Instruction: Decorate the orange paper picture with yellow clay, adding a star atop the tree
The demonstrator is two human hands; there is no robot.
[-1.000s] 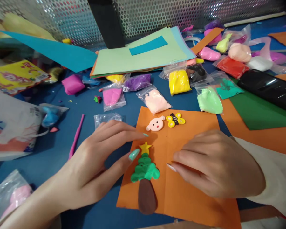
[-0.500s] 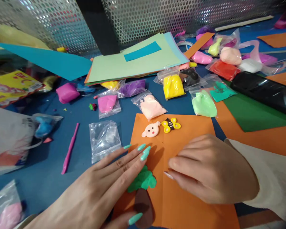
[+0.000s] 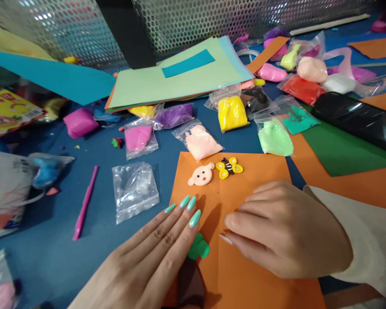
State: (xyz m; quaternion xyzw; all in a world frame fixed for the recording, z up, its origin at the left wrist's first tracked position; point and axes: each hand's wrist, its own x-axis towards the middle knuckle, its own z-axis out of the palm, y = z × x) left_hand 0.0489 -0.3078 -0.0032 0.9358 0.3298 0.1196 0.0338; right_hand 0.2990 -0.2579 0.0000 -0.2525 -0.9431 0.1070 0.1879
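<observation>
Clay tree [image 3: 200, 247] lies on the lower left part of the orange sheet [image 3: 227, 268], mostly under your L hand [image 3: 149, 262]; only the right edge of the green crown and part of the brown trunk [image 3: 191, 283] show. What's changed in the last sec: your L thumb & index were by the yellow star up top, then the hand came down over it, & now the fingers lie straight, side by side, across star and most of crown. Means the star & upper crown can't be checked rn; can't tell if you're pressing or just above. L hand's flat & opened out, no grip visible, thumb & palm hidden. R hand [image 3: 284, 234] hasn't moved much: loosely curled over the right half of the sheet, well apart from the tree; can't tell if anything's inside.

Further up, same sheet: pink pig face [image 3: 201, 175] w/ yellow-and-black bee [image 3: 229, 168] just beside it, both uncovered. Past the top edge: peach clay bag [image 3: 203, 141], yellow clay bag [image 3: 232, 112], lt green clay bag [image 3: 275, 137]. Left of sheet: see-through zip bag [image 3: 135, 191], then magenta tool [image 3: 85, 204].

Writing: yellow pkt [image 3: 8, 110], far left, has a red logo, cartoon & barcode, but lettering's too small/blurred to read. White bag [image 3: 4, 189] below it has coloured print, nothing legible. No brand readable.
</observation>
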